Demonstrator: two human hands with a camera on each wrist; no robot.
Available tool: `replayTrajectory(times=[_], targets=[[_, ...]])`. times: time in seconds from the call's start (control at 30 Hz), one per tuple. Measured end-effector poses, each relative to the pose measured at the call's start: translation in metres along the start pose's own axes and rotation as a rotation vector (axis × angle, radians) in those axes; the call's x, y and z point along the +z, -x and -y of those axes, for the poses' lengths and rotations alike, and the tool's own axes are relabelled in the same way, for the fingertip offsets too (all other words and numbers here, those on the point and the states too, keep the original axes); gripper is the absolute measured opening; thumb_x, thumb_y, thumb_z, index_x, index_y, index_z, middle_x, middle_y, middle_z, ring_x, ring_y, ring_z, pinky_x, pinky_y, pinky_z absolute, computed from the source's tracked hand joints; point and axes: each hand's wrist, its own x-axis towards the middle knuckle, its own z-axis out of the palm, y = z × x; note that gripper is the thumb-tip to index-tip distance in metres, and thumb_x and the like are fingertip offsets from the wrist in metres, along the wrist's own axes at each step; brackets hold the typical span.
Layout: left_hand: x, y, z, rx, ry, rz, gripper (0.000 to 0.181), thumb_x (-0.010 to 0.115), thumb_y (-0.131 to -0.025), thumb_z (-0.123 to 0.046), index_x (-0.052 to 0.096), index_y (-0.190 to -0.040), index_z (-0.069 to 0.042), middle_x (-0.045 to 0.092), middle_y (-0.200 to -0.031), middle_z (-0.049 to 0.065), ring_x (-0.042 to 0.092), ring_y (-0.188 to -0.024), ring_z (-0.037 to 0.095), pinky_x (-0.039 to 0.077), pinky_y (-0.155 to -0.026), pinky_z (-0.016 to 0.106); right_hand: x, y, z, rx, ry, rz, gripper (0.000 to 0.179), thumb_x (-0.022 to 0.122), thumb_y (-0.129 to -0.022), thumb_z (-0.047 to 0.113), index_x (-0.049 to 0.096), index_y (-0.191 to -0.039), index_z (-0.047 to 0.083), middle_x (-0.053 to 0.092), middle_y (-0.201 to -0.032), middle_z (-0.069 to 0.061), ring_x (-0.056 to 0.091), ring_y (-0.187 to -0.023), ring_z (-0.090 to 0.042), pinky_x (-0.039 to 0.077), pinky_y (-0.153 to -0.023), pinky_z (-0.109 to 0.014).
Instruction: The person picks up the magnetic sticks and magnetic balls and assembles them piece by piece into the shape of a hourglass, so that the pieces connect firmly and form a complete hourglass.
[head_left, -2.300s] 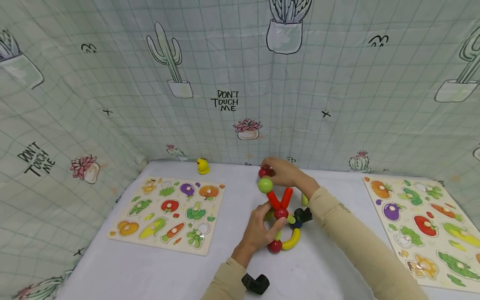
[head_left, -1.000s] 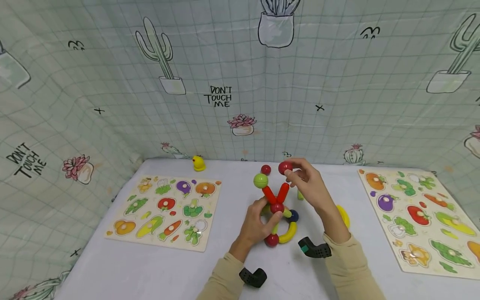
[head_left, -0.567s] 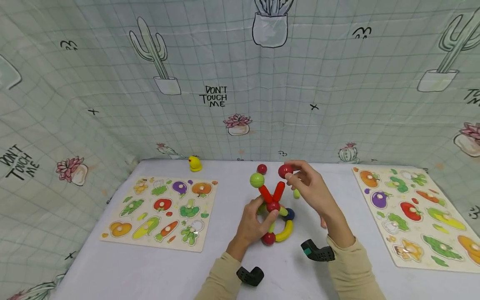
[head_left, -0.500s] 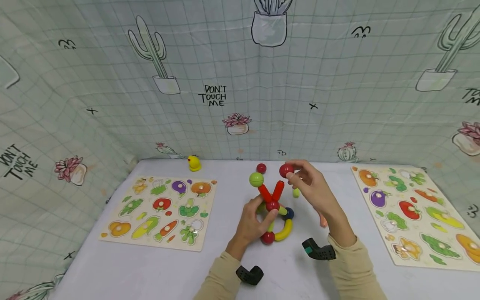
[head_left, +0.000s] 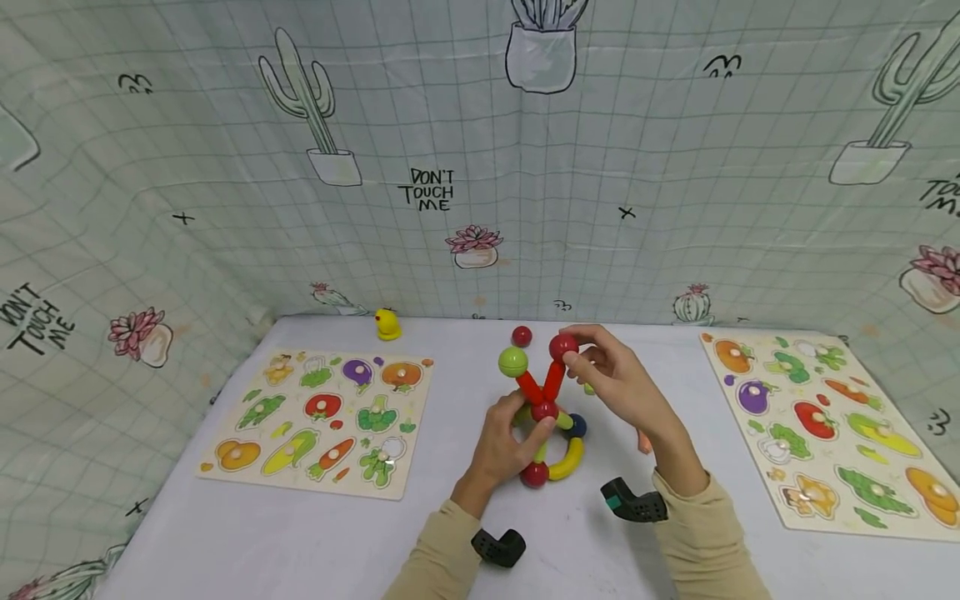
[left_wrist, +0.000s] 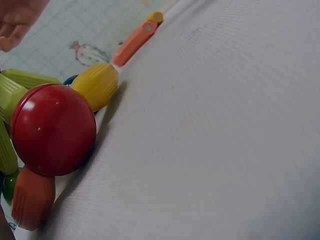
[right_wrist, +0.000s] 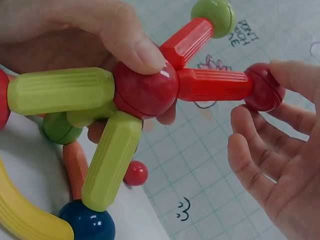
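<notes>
In the head view my left hand (head_left: 504,443) steadies a magnetic ball-and-stick structure. Its thumb presses the central red ball (right_wrist: 145,90), with fingers behind. From that ball two red rods (right_wrist: 215,84) rise in a V, and lime rods (right_wrist: 62,91) spread below. A light green ball (head_left: 513,362) caps the left red rod. My right hand (head_left: 618,379) pinches another red ball (right_wrist: 265,87) by thumb and fingertips, and it touches the right red rod's end. Lower down are a blue ball (right_wrist: 90,222) and a curved yellow piece (head_left: 567,461).
Behind the structure lies a loose red ball (head_left: 522,336). A salmon-coloured rod (left_wrist: 134,44) lies to the right, partly hidden by the right arm in the head view. Vegetable puzzle boards (head_left: 300,479) (head_left: 776,492) flank the work. A yellow toy duck (head_left: 387,324) stands at the back.
My right hand has picked up a red ball from the back, brought it rightward, then lowered it onto the right red rod's tip. My left hand keeps its hold on the structure.
</notes>
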Motion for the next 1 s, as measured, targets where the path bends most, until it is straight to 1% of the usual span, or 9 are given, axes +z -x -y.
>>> replayTrajectory(times=[0.13,0.27,0.47,0.6,0.77,0.87,1.0], targets=[[0.000,0.000,0.000,-0.001,-0.004,0.002,0.026,0.057,-0.090,-0.028,0.058,-0.111,-0.013,0.067,-0.102,0.002,0.059,-0.100,0.015,0.047,-0.092,0.034,0.001,-0.001,0.000,0.004,0.001,-0.002,0.037,0.055,-0.096,0.026,0.048,-0.131,0.017,0.061,-0.106,-0.008,0.059,-0.085,-0.018,0.052,-0.071,-0.033],[0.000,0.000,-0.001,-0.008,0.002,0.003,0.027,0.056,-0.090,-0.029,0.059,-0.112,-0.013,0.068,-0.103,0.002,0.059,-0.102,0.016,0.047,-0.093,0.035,0.000,-0.001,0.000,0.001,0.001,0.009,0.038,0.053,-0.097,0.027,0.047,-0.133,0.017,0.060,-0.109,-0.008,0.060,-0.086,-0.019,0.053,-0.073,-0.033],[0.000,0.000,-0.001,-0.007,0.005,0.008,0.026,0.055,-0.091,-0.030,0.059,-0.111,-0.014,0.068,-0.104,0.001,0.059,-0.104,0.016,0.046,-0.095,0.036,-0.005,-0.001,-0.003,-0.012,-0.028,0.000,0.039,0.037,-0.103,0.028,0.042,-0.136,0.009,0.058,-0.113,-0.014,0.061,-0.085,-0.023,0.053,-0.074,-0.030],[0.001,0.000,0.000,0.004,-0.001,-0.001,0.028,0.055,-0.092,-0.032,0.059,-0.112,-0.013,0.068,-0.105,0.002,0.059,-0.104,0.016,0.047,-0.095,0.036,-0.010,0.000,-0.006,0.000,-0.025,-0.019,0.040,0.031,-0.104,0.030,0.043,-0.135,0.007,0.057,-0.114,-0.016,0.062,-0.086,-0.024,0.053,-0.076,-0.027],[0.001,0.000,0.000,0.005,0.004,-0.015,0.030,0.056,-0.092,-0.033,0.060,-0.111,-0.011,0.068,-0.104,0.004,0.059,-0.102,0.017,0.047,-0.094,0.036,-0.019,0.007,-0.011,0.027,0.033,-0.032,0.038,0.032,-0.104,0.029,0.045,-0.132,0.006,0.057,-0.111,-0.016,0.061,-0.089,-0.026,0.052,-0.076,-0.026],[0.001,0.000,0.000,0.001,0.006,-0.016,0.029,0.056,-0.091,-0.032,0.060,-0.111,-0.011,0.068,-0.103,0.004,0.059,-0.102,0.018,0.047,-0.094,0.037,-0.024,0.013,-0.018,0.066,0.107,-0.041,0.035,0.038,-0.102,0.028,0.047,-0.130,0.008,0.057,-0.112,-0.014,0.060,-0.089,-0.027,0.052,-0.076,-0.027],[0.001,0.001,0.001,0.013,0.008,-0.014,0.029,0.056,-0.091,-0.032,0.060,-0.111,-0.011,0.068,-0.103,0.004,0.059,-0.101,0.017,0.047,-0.093,0.036,-0.033,0.025,-0.030,0.138,0.229,-0.041,0.031,0.043,-0.100,0.029,0.052,-0.125,0.012,0.058,-0.116,-0.013,0.059,-0.091,-0.027,0.051,-0.075,-0.030]])
